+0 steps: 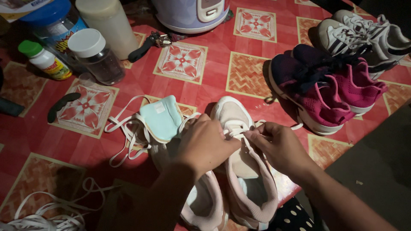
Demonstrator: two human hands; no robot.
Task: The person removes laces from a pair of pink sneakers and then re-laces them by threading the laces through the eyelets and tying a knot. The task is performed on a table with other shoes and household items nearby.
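Observation:
Two pale pink sneakers lie side by side on the red patterned tablecloth [214, 60]. My left hand [205, 143] rests over the tongue of the right sneaker [250, 188] and pinches its white lace. My right hand [278, 143] grips the same lace [233, 130] near the toe eyelets. The left sneaker [201, 201] sits mostly under my left forearm, its mint-lined tongue [162, 117] flipped forward and its loose white lace [124, 137] spread out to the left.
A magenta-and-navy pair of sneakers [325, 90] and a white striped pair [368, 34] stand at the right. Jars [96, 55], a small green-capped bottle [45, 60] and a rice cooker [190, 15] line the back. More white laces [55, 214] lie at bottom left. The table edge runs along the right.

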